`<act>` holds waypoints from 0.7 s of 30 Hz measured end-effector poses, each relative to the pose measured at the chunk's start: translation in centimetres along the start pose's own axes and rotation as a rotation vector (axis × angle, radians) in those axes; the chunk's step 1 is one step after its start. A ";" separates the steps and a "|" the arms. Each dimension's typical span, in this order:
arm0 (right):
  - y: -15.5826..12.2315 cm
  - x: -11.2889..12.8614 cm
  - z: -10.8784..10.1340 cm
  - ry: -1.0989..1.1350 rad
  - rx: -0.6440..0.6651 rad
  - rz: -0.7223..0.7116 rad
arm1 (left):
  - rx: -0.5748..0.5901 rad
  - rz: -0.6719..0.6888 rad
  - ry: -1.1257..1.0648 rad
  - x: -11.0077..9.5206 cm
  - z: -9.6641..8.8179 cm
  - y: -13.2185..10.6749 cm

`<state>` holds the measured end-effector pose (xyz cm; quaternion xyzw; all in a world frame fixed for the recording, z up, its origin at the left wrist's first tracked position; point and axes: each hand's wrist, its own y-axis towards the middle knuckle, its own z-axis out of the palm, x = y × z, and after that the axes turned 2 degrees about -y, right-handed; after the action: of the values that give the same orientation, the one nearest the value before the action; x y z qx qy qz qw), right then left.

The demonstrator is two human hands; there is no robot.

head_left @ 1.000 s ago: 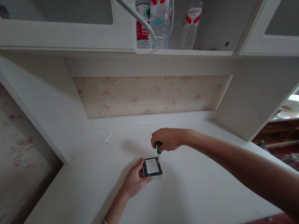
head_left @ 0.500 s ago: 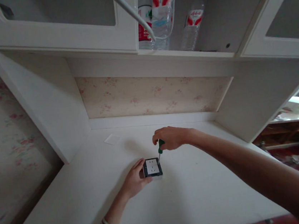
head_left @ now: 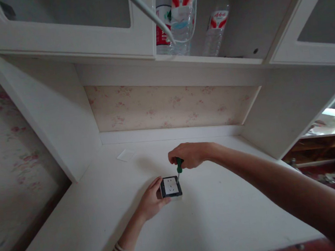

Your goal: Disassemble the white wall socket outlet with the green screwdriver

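Note:
A wall socket with a white face and a dark frame sits on the white counter. My left hand grips it from the left, fingers along the far edge and thumb at the near edge. My right hand is closed around the green handle of a screwdriver. The screwdriver's shaft slants down, and its tip meets the right side of the socket's frame. Whether the tip sits in a screw is too small to tell.
A thin clear square piece lies on the counter towards the back left. Overhead, a cabinet shelf holds plastic bottles, and a pale cable hangs before them. Side panels enclose the counter left and right.
My right hand has turned slightly and shifted a little left on the screwdriver handle. The socket and my left hand have stayed in place.

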<state>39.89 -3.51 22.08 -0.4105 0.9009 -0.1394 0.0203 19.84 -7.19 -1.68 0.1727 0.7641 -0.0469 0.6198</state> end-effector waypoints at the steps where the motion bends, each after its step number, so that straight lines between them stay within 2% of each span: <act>1: -0.1 0.1 -0.2 -0.010 -0.002 0.016 | 0.003 0.002 0.012 0.0 0.0 0.0; 6: 0.2 0.4 -0.2 -0.042 0.012 0.271 | 0.013 0.024 0.043 0.1 -0.2 0.1; 7: 0.4 0.4 -0.1 -0.065 0.014 0.286 | 0.013 0.027 0.048 0.2 -0.2 0.1; 12: 0.7 -0.2 0.4 -0.080 -0.083 0.066 | 0.013 0.024 0.088 0.6 -0.1 0.1; 16: 0.2 -0.4 0.2 -0.095 -0.032 0.001 | 0.007 0.028 0.081 0.8 -0.1 0.2; 19: 0.0 0.1 0.0 -0.097 -0.034 0.011 | 0.003 0.019 0.057 0.7 0.0 0.1; 21: 0.1 0.6 0.0 -0.077 -0.058 0.117 | -0.006 0.000 0.044 0.5 0.0 0.1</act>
<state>39.44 -3.93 22.13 -0.3626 0.9256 -0.0958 0.0513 19.79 -6.99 -2.19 0.1718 0.7778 -0.0406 0.6033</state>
